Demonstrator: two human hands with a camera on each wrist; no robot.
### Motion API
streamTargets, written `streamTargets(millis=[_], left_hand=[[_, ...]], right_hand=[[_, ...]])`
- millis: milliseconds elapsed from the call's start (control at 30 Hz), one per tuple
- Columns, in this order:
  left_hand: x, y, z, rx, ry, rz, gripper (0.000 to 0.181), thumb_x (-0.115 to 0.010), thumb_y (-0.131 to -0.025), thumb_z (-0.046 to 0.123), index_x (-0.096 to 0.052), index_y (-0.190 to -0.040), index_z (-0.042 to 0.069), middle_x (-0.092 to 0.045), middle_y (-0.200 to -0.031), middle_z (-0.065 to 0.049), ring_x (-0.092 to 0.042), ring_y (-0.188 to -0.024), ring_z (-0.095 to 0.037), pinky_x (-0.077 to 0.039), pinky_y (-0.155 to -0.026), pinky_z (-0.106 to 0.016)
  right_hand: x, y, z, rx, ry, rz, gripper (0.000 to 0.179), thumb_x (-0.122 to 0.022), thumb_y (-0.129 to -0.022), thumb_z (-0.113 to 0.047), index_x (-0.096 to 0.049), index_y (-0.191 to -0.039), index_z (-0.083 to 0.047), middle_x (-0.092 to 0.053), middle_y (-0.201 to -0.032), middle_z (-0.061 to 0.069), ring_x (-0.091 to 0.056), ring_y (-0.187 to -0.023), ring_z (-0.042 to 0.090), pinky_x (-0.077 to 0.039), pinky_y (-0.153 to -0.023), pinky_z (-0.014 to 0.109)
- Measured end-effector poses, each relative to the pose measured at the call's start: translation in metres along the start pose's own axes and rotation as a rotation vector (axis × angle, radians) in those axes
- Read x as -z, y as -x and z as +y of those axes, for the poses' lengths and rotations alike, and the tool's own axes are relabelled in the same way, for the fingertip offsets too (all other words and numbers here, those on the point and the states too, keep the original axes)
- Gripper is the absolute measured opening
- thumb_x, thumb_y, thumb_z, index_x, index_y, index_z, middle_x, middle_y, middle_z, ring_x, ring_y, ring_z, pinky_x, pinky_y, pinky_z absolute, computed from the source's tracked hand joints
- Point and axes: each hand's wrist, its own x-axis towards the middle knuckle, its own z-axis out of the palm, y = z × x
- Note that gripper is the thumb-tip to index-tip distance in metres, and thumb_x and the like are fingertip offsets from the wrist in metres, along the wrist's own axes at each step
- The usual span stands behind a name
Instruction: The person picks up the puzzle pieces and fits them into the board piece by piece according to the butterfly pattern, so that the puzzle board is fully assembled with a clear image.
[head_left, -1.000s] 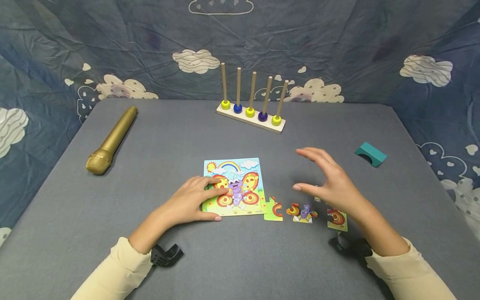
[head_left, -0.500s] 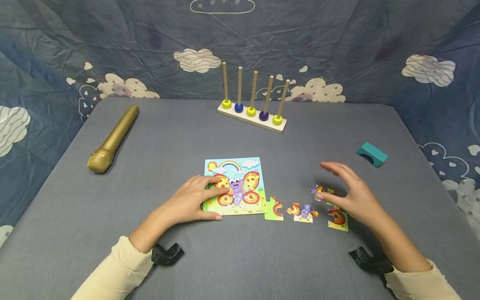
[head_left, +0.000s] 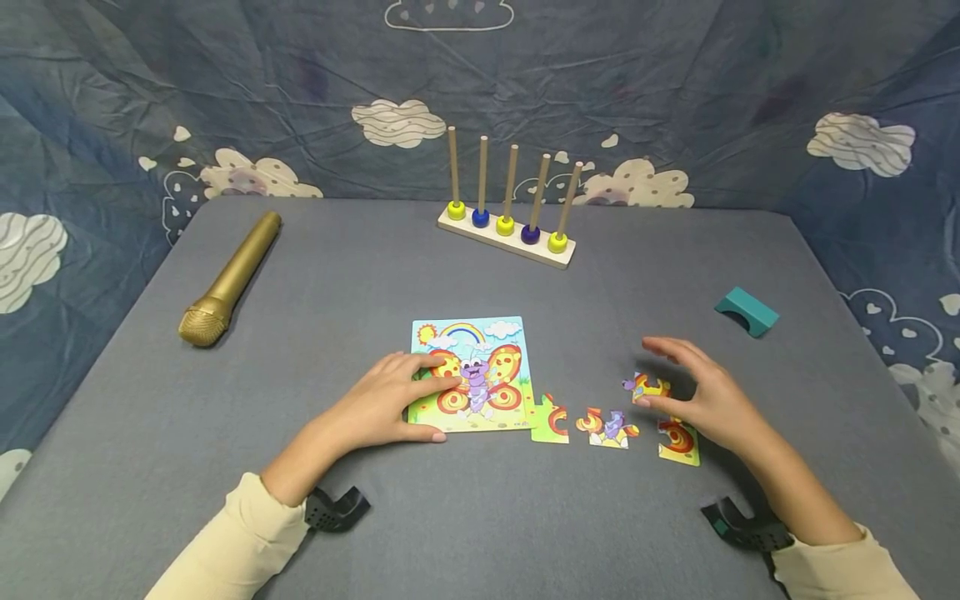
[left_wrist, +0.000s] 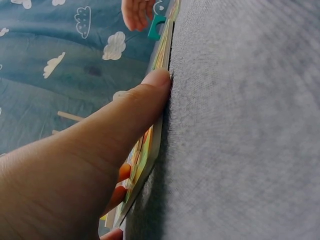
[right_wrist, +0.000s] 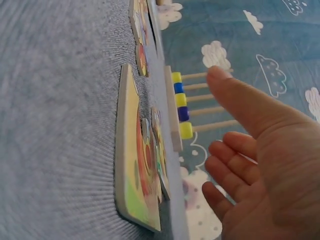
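Head view: left hand (head_left: 375, 404), wide, on the butterfly puzzle (head_left: 482, 379); right hand (head_left: 708, 396), also wide, near the loose pieces (head_left: 611, 428) right of this puzzle.

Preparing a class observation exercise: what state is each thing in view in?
Butterfly puzzle board: picture side up
Loose puzzle pieces: picture side up
Left hand: resting on the board
Right hand: holding nothing
Peg stacker: upright, one ring per peg
Gold microphone: lying down
Teal arch block: arch opening downward

A microphone (head_left: 234, 277), peg stand (head_left: 493, 237) and teal block (head_left: 753, 308) sit apart.
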Motion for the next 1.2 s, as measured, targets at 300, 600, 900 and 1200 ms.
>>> streamTargets(millis=[300, 600, 900, 1200], left_hand=[[-0.002, 0.0, -0.001, 0.001, 0.005, 0.0, 0.066, -0.061, -0.073, 0.06, -0.05, -0.13, 0.027, -0.038, -0.134, -0.002, -0.035, -0.118, -0.022, -0.021, -0.101, -0.041], [-0.002, 0.001, -0.001, 0.0, 0.011, 0.016, 0.067, -0.061, -0.073, 0.06, -0.05, -0.13, 0.027, -0.037, -0.134, -0.002, -0.035, -0.118, -0.022, -0.02, -0.101, -0.041], [-0.003, 0.001, -0.002, 0.008, 0.01, 0.002, 0.067, -0.06, -0.073, 0.061, -0.049, -0.13, 0.028, -0.034, -0.137, -0.001, -0.032, -0.121, -0.023, -0.018, -0.101, -0.044], [-0.001, -0.002, 0.003, 0.003, -0.016, -0.001, 0.065, -0.058, -0.075, 0.06, -0.05, -0.129, 0.025, -0.034, -0.14, 0.008, -0.032, -0.122, -0.021, -0.019, -0.1, -0.041]], right_hand=[[-0.004, 0.001, 0.009, 0.004, 0.031, -0.049, 0.07, -0.081, -0.065, -0.021, -0.048, -0.124, -0.002, -0.05, -0.119, 0.009, -0.042, -0.108, 0.017, -0.026, -0.089, 0.015], [-0.006, 0.002, 0.015, -0.034, 0.06, -0.122, 0.067, -0.08, -0.067, -0.024, -0.049, -0.122, -0.002, -0.048, -0.117, 0.013, -0.043, -0.107, 0.03, -0.033, -0.086, 0.046], [-0.007, 0.001, 0.013, 0.018, 0.124, -0.107, 0.046, -0.078, -0.069, -0.018, -0.06, -0.109, -0.003, -0.052, -0.106, 0.009, -0.046, -0.098, 0.027, -0.037, -0.079, 0.045], [-0.006, -0.001, 0.006, -0.009, 0.141, -0.085, 0.038, -0.076, -0.072, -0.018, -0.059, -0.103, -0.003, -0.054, -0.1, 0.008, -0.047, -0.09, 0.023, -0.038, -0.074, 0.042]])
